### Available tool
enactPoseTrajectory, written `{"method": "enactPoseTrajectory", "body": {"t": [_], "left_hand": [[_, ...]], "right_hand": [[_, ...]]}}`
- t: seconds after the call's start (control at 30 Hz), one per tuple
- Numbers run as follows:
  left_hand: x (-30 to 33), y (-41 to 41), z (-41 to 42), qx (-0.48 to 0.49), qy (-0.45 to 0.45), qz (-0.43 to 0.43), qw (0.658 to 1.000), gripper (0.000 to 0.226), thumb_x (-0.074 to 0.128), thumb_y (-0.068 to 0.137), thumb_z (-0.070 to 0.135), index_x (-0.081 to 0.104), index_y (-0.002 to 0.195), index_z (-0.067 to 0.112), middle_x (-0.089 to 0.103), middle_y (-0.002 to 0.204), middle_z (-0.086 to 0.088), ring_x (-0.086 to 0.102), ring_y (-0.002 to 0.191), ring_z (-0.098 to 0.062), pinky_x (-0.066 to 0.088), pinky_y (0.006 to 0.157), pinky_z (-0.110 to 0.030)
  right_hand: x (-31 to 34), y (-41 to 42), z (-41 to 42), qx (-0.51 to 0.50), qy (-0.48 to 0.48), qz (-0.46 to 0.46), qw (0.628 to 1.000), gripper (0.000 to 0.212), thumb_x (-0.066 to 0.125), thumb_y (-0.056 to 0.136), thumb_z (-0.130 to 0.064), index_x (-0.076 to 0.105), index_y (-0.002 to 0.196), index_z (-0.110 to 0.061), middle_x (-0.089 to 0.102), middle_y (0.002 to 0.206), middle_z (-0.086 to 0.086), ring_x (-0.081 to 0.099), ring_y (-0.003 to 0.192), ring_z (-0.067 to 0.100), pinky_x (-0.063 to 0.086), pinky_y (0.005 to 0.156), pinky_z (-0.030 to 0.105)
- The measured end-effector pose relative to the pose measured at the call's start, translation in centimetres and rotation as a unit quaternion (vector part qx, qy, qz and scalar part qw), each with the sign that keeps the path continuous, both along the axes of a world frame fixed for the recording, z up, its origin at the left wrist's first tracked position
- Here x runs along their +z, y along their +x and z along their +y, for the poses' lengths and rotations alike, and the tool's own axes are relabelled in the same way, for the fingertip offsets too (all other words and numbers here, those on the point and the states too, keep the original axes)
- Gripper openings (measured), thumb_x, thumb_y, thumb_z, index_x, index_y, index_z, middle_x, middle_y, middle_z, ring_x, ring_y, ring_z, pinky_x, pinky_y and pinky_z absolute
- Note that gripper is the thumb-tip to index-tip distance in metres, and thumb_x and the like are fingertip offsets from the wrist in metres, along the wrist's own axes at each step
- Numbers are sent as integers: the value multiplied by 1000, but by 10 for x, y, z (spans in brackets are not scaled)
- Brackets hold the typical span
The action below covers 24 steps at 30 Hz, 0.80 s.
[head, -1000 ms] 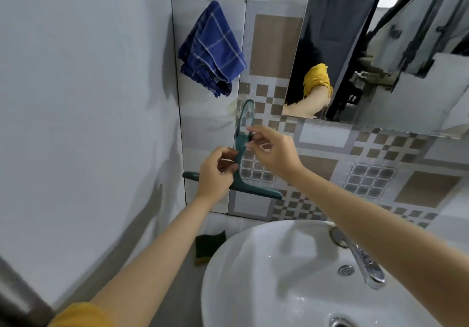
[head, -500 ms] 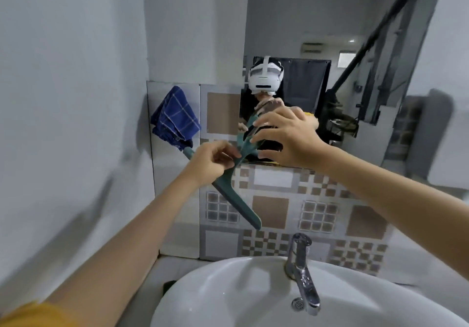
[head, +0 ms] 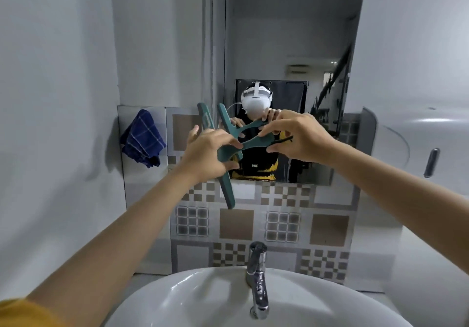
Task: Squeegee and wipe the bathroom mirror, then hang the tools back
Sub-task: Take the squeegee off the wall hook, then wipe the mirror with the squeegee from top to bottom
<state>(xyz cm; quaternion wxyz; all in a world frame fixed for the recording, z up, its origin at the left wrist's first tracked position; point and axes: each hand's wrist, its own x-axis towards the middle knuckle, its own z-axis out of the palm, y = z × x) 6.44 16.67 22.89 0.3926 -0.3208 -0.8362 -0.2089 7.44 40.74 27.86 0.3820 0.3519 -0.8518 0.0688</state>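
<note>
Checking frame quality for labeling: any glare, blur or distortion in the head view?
Head view: wide-angle bending at the edges; glare spots at the mirror top right; patterned tiles soft; squeegee and both hands fairly sharp, left hand, right hand.

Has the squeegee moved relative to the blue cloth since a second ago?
Yes. The squeegee was below the hanging blue cloth; both hands raised it rightward, level with it, before the mirror.

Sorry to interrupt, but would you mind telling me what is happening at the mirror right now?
A person stands at the sink holding a green squeegee up in front of the mirror. The left hand grips it near the blade end; the right hand pinches the handle end with its black loop. A blue cloth hangs on the wall to the left, untouched.
</note>
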Motion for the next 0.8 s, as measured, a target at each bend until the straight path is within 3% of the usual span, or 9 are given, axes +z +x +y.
{"method": "enactPoseTrajectory", "body": {"t": [0.07,0.23,0.4,0.47,0.6,0.7,0.8], "left_hand": [[0,3,7,26,-13,38,999,36,79,68,24,66,102,24,65,108,9,51,114,-15,10,109,-56],[6,3,32,13,4,99,995,23,75,69,15,68,91,19,69,95,6,62,96,-16,24,106,-54],[18,0,56,-33,15,112,993,17,71,70,11,71,87,13,71,90,3,64,86,-15,40,94,-53],[23,-3,63,-39,12,118,992,16,73,71,12,71,87,13,71,90,2,65,86,-16,42,91,-54],[41,-21,67,4,-14,165,986,23,69,77,22,69,99,14,68,108,-5,62,101,-21,38,97,-57],[56,-37,58,57,-21,196,979,45,59,83,39,58,120,14,56,127,-11,53,113,-26,39,99,-53],[72,-56,38,109,3,204,973,63,58,82,48,44,132,13,42,141,-11,40,126,-25,36,105,-47]], "right_hand": [[0,4,12,10,-28,-9,1000,40,84,68,-23,71,105,-30,48,92,-16,45,73,-5,45,73,34],[-1,7,35,11,-45,-4,999,40,83,70,-27,69,107,-33,52,94,-14,43,74,-10,45,74,35],[4,8,53,-13,-22,45,999,36,78,73,-38,67,107,-34,58,98,-6,57,79,12,35,81,37],[8,4,56,-7,12,59,998,32,75,77,-36,67,108,-33,61,96,-2,59,78,17,43,76,37],[24,-12,61,-26,31,103,994,28,69,83,-36,67,110,-32,64,89,1,59,68,20,51,54,34],[47,-23,64,-36,6,169,985,24,70,83,-34,70,106,-30,63,84,-1,51,60,14,39,45,21],[81,-35,63,-55,-4,228,972,23,70,84,-34,71,106,-27,59,77,3,50,51,19,31,46,17]]}}
